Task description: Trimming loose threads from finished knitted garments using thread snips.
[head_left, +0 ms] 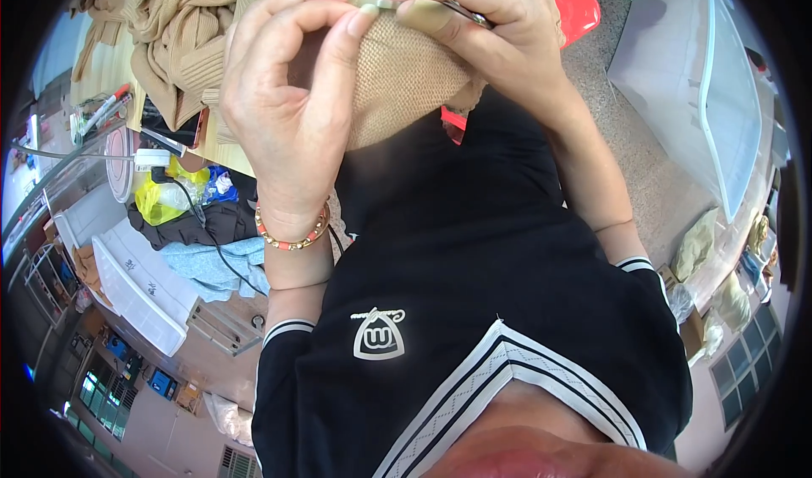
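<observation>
Both hands are raised close before the camera over a beige knitted garment (406,80). The left hand (292,106) curls, thumb and forefinger pinching a small metal piece (376,3). The right hand (499,34) pinches a thin dark tool (461,8) just beside it. Left of the left hand lies a yellow bag (156,199).

Bright daylight, sharp centre, fisheye-bent dark rim.

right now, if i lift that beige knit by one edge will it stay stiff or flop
Probably floppy: the knit bulges and sags between left hand and right hand, and the similar pile behind slumps in folds. Likely light: a fingertip pinch holds it. The coarse weave looks grippy, not slippery.
</observation>
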Motion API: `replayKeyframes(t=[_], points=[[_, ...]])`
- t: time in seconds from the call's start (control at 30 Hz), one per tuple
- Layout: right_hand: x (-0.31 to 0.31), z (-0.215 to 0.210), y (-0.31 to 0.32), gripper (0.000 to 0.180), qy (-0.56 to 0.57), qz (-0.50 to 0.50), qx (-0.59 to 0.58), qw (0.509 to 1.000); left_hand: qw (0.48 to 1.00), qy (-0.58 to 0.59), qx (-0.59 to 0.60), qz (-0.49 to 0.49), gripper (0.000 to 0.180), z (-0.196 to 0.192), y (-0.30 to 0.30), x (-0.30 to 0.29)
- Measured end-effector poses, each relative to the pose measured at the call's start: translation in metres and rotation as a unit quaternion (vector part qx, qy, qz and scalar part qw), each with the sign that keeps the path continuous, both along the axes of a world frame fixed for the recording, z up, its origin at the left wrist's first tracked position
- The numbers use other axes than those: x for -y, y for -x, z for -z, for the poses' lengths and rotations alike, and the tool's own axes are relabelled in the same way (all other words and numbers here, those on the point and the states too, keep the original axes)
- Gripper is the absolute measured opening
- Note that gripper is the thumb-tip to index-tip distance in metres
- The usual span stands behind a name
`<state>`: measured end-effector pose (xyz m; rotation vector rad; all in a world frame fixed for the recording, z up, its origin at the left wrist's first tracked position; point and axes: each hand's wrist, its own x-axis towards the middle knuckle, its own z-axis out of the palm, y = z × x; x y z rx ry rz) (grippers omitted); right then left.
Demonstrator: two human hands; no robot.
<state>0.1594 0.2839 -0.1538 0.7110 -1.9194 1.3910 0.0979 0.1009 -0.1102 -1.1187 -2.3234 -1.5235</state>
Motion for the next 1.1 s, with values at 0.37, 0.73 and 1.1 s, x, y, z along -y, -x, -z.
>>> replayKeyframes(t=[0.37,0.73,1.1], points=[[0.006,-0.01,0.0,0.021,0.015,0.045,0.084,0.995,0.989,-0.06,0.128,0.037,0.003,0.007,0.002,-0.002],[0.01,-0.047,-0.022,0.028,0.04,0.115,0.199,0.972,0.973,-0.109,0.187,0.085,0.004,0.003,0.003,-0.006],[0.006,-0.07,-0.039,0.03,-0.169,0.285,0.148,0.932,0.971,-0.115,0.195,0.075,0.007,0.004,0.002,-0.008]])
